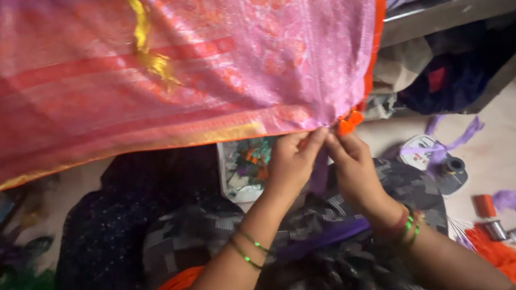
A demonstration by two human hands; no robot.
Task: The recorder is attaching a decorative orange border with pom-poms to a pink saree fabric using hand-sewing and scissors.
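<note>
left hand (291, 159) pinching sari edge (314, 121) | right hand (353, 165) pinching orange tassel (349, 120)

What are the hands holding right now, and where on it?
Both the left hand and right hand pinch the pink cloth at its lower corner, by the orange tassel.

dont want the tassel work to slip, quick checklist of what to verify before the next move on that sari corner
1. Left hand pinching at the fabric edge: ok.
2. Right hand fingertips meeting the left at the orange tassel: ok.
3. Pink sari hanging spread above the lap: ok.
4. Thread between the fingers: cannot tell, too fine to see.
5. Orange spool lying on the floor beside the right arm: ok.
6. Bangles away from the fabric: ok.
</note>
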